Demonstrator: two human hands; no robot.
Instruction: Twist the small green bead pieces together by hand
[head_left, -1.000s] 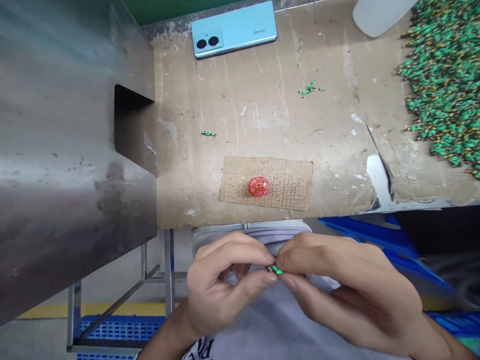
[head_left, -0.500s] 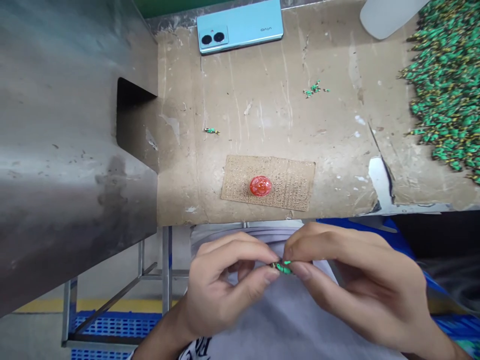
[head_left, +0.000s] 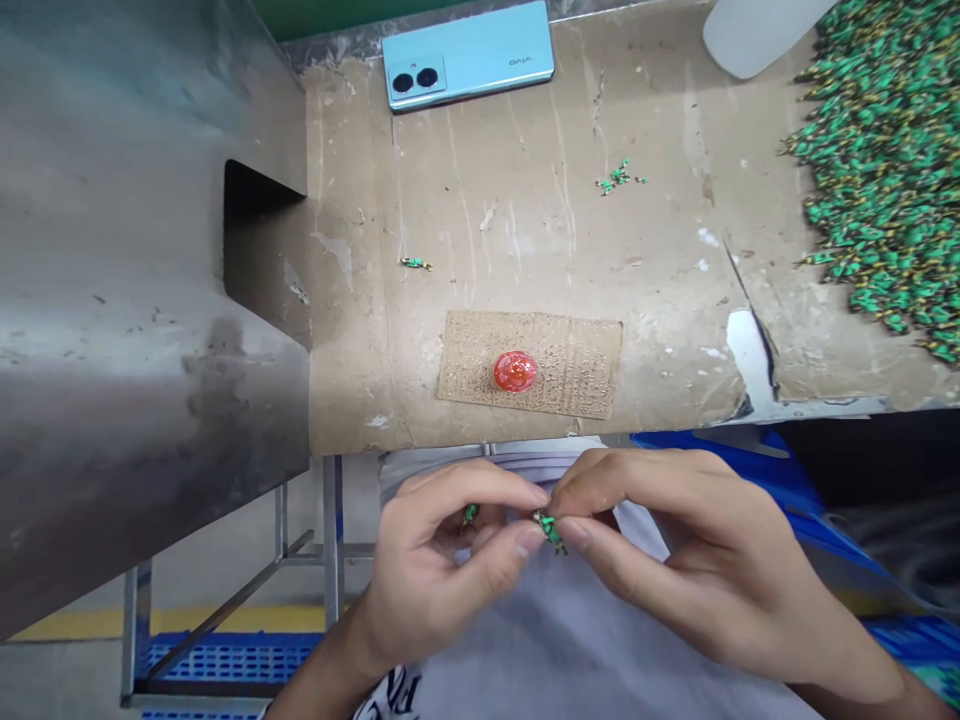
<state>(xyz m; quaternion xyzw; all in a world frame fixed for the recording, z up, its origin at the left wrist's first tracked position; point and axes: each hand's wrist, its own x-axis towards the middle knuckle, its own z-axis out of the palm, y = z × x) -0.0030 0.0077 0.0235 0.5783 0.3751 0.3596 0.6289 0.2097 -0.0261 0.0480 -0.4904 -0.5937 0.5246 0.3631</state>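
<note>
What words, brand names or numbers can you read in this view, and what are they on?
"vivo" on the back of the pale blue smartphone.
Black lettering on the white cloth at the bottom edge of the view: cut off and too blurred to read.

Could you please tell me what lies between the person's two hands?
In the head view, a small green part is pinched between the fingertips of the left hand and right hand.
</note>
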